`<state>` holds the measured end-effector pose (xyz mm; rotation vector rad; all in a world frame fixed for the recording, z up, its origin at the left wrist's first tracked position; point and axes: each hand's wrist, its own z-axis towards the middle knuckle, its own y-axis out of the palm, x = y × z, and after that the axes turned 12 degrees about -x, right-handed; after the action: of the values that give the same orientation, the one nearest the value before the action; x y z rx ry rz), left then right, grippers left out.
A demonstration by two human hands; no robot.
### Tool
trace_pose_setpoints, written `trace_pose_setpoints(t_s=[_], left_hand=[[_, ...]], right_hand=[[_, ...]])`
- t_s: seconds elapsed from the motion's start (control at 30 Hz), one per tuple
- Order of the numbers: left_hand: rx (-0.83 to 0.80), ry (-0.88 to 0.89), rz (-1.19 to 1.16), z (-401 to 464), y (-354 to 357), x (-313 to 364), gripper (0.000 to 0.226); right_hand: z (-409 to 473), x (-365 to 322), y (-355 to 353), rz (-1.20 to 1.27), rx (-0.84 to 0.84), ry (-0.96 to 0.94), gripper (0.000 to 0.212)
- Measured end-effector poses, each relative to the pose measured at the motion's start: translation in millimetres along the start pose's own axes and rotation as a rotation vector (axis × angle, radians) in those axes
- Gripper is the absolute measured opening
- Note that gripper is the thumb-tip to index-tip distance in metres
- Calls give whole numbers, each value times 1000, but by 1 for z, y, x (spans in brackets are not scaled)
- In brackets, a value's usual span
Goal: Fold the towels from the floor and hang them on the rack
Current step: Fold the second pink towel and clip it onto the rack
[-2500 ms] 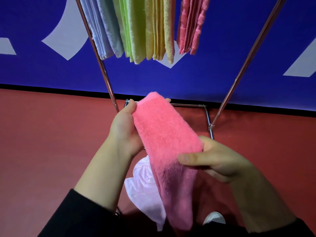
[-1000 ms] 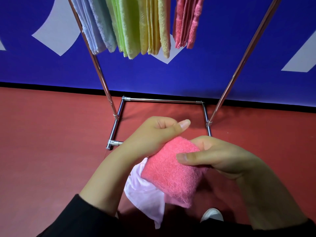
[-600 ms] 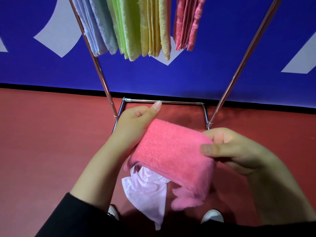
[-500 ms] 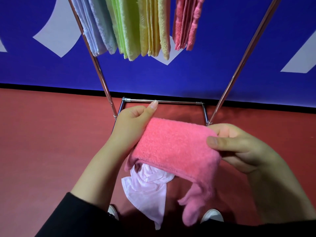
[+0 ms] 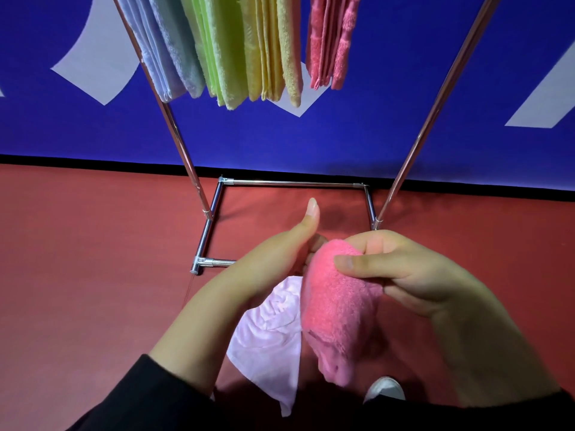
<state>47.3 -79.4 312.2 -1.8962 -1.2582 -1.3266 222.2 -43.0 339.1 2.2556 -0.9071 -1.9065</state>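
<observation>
A folded pink towel point(image 5: 337, 306) hangs in front of me over the red floor. My right hand point(image 5: 404, 275) pinches its top, thumb across the front and fingers behind. My left hand point(image 5: 267, 269) lies against the towel's left side; its thumb sticks straight up, off the cloth, and its fingers reach behind the fold, mostly hidden. Below my hands a pale pink towel point(image 5: 270, 331) lies crumpled on the floor. The chrome rack point(image 5: 177, 132) stands ahead, with blue point(image 5: 161, 54), green point(image 5: 217, 51), yellow point(image 5: 273, 48) and pink point(image 5: 329, 42) folded towels hanging from its top.
The rack's base frame point(image 5: 292, 182) lies on the red floor against a blue wall, and its right pole point(image 5: 435, 98) slants up to the right. A white shoe tip point(image 5: 385, 388) shows at the bottom edge.
The towel was stretched wide between both hands; now my left hand has swung its end over to the right hand, the towel hangs doubled, and the left thumb has lifted off.
</observation>
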Motion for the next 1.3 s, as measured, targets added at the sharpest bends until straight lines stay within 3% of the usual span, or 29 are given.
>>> trace_pose_setpoints(t_s=[0.1,0.17,0.33,0.47,0.53,0.6,0.7,0.77,0.97,1.03,1.17,1.3], left_hand=[[33,-38,126,-2,-1,2,112],[27,11,129,-5,2,4,85],[9,197,14,-12,0,5,71],[120,277,-95,-19,-4,14,42],[214,289,-161,-23,-10,16,43],[272,254,-63,-25,-18,15,47],[122,151,115,-26,-20,9,56],[23,120,134,-24,-15,7,48],[-30,136,58,-23,-12,9,28],[-43,155,34,-24,-11,11,29],[-31,197,-57,-29,-6,18,35],[-62,213,-66,-39,-1,27,37]], right_hand=[[1,0,-1,-38,32,29,17],[1,0,-2,-53,67,31,19],[1,1,-5,-10,79,-1,48],[-1,0,-10,-83,126,3,64],[-3,0,-15,-92,194,-40,65],[-5,-2,-19,-41,237,-100,72],[-5,-2,-20,-25,233,-147,72],[-4,-3,-18,-43,221,-156,62],[-5,-6,-10,-46,183,-170,32],[-6,-7,-9,-62,190,-170,34],[-5,-8,-7,-80,232,-183,58],[-13,-15,1,-62,228,-221,61]])
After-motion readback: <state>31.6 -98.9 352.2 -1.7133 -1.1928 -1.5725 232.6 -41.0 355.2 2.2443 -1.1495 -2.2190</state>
